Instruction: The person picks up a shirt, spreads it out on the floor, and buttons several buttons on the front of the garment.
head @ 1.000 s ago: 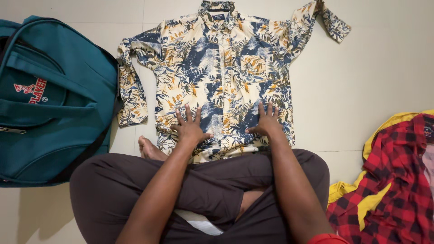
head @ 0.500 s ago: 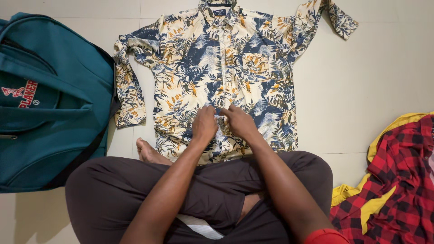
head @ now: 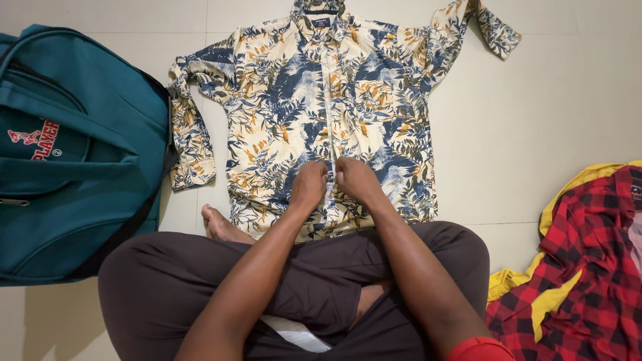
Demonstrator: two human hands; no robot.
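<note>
A small dark rectangular neck label (head: 324,21) sits inside the collar of the leaf-print shirt (head: 334,113) at the top centre. On the teal bag (head: 73,154) at the left, a red and white printed emblem (head: 33,142) marks the front pocket.

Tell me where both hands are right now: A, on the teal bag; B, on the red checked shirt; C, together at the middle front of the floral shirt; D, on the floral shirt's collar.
C: the left hand and right hand meet at the front strip of the floral shirt.
</note>
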